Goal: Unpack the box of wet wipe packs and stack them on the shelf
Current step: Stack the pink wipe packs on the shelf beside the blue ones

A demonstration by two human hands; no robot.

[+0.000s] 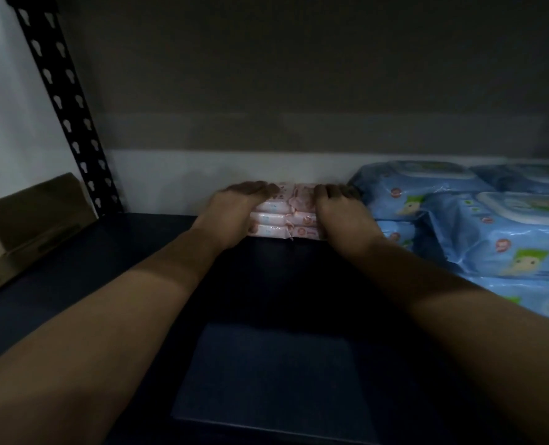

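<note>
my left hand (234, 216) and right hand (340, 213) clasp a stack of pink wet wipe packs (286, 216) deep on the dark shelf (106, 268), and next i judge i let go gently.

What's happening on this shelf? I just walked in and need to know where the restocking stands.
A person is setting a stack of pink wet wipe packs on the dark shelf, against the back wall. The left hand and right hand grip the stack from either side, fingers curled over its top. Blue wipe packs are piled just to the right. A cardboard box sits at far left.
</note>
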